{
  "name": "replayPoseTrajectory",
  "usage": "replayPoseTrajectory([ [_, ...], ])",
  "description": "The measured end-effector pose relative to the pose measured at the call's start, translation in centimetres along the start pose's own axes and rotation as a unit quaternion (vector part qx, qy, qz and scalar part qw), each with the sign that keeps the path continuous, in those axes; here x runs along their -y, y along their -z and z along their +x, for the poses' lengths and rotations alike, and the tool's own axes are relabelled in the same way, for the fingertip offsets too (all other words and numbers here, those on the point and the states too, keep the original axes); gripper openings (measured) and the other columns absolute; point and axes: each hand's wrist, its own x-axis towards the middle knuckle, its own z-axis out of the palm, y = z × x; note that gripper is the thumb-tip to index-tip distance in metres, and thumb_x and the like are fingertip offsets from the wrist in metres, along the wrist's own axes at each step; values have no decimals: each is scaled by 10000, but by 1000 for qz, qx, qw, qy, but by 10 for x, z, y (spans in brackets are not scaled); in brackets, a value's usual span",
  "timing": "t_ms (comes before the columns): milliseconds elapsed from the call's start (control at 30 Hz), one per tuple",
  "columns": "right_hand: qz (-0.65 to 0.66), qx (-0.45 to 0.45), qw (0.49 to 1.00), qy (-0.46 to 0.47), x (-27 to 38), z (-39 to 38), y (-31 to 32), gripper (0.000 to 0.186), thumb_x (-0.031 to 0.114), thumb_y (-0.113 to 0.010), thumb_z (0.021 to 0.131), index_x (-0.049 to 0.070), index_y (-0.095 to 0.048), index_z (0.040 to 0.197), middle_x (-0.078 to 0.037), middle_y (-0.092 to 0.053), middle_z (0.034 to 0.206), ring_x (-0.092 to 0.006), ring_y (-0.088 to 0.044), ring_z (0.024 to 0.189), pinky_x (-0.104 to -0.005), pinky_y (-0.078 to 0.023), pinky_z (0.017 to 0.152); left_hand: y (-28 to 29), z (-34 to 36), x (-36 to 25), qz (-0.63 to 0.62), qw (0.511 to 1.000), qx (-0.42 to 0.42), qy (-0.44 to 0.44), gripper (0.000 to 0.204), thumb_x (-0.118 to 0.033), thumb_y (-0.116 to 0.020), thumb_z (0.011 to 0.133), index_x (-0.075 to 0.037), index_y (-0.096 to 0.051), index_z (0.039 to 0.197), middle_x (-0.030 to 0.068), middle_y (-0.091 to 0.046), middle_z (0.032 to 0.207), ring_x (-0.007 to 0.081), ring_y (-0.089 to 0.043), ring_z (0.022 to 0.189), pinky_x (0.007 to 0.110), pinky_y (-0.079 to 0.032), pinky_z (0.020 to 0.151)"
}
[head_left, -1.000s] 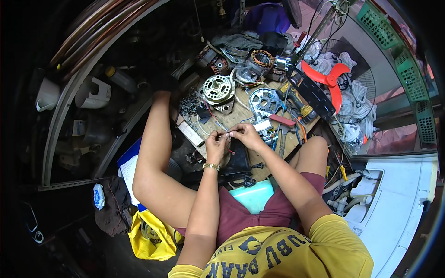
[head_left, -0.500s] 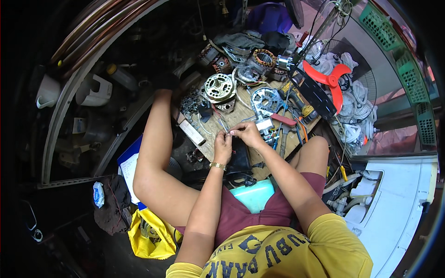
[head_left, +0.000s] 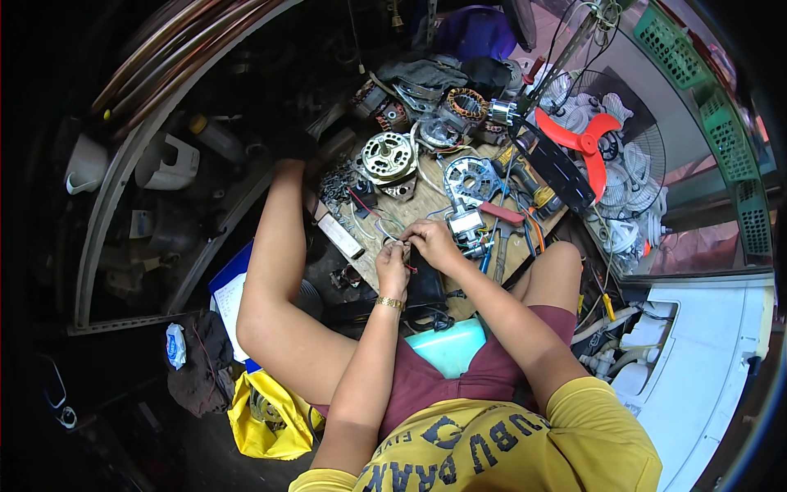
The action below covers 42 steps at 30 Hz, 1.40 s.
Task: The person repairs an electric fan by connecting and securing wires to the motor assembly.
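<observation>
My left hand [head_left: 392, 267], with a gold wristwatch, and my right hand [head_left: 434, 244] meet over a wooden board [head_left: 422, 197], fingers pinched on thin wires [head_left: 385, 228], some red, some white; their tips are too small to make out. Beyond them sit a round metal motor [head_left: 385, 160] and a small black box [head_left: 363, 197]. Right of those lie a grey slotted motor plate [head_left: 469, 180], a silver component [head_left: 466, 223], a red-handled tool [head_left: 500, 212] and a yellow-black drill [head_left: 541, 193]. A long white box [head_left: 338, 234] is left of my hands.
My bare legs flank the board; a turquoise seat [head_left: 447, 344] shows between them. Motor windings [head_left: 467, 104] are piled behind. A red fan blade [head_left: 586, 143] and white fan parts [head_left: 631, 230] fill the right, above a white appliance [head_left: 705, 353]. A yellow bag [head_left: 270, 418] lies lower left.
My left hand has shifted slightly right and downward, turning a little. My right hand stays near the same spot, fingers still pinched. The wires have moved a little.
</observation>
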Motion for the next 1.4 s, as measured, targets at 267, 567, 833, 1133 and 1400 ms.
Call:
replayPoseTrajectory([
  [267, -74, -37, 995, 55, -2, -3, 6, 138, 84, -737, 771, 63, -779, 901, -124, -723, 1030, -344, -628, 1089, -424, -501, 929, -5, -19, -23, -53, 997, 6, 54, 126, -157, -568, 985, -73, -643, 1042, -45, -626, 836, 17, -445, 530, 186, -285, 416],
  [567, -160, 75, 981, 81, -4, 8, 18, 168, 142, -738, 777, 14, -679, 869, -134, -674, 915, -349, -579, 900, -433, -489, 845, 4, -2, -14, 178, 973, 8, -149, 237, -69, -645, 938, -5, -650, 1166, 41, -663, 869, 117, -599, 701, 254, -472, 625],
  [833, -150, 39, 985, 69, -14, 4, 13, 256, 195, -768, 769, 0, -610, 817, -158, -630, 867, -357, -574, 905, -448, -472, 826, 5, 12, -21, 404, 860, 53, -307, 118, -107, -658, 916, -8, -654, 980, 165, -653, 910, 362, -627, 838, 425, -497, 764],
  [1133, -8, 31, 999, -20, -10, -3, 6, 227, 132, -753, 804, -30, -617, 887, -165, -625, 852, -293, -612, 735, -387, -495, 666, 15, 10, -24, 425, 835, 123, -328, 113, -113, -581, 950, -2, -572, 967, 177, -572, 949, 379, -560, 893, 443, -452, 794],
  [1400, -31, -36, 999, -3, -1, -16, 9, 187, 118, -746, 822, -5, -670, 940, -167, -694, 914, -346, -625, 843, -424, -498, 789, 8, 12, -14, 322, 905, 117, -252, 198, -173, -481, 987, 15, -543, 981, 188, -531, 945, 358, -562, 907, 400, -440, 831],
])
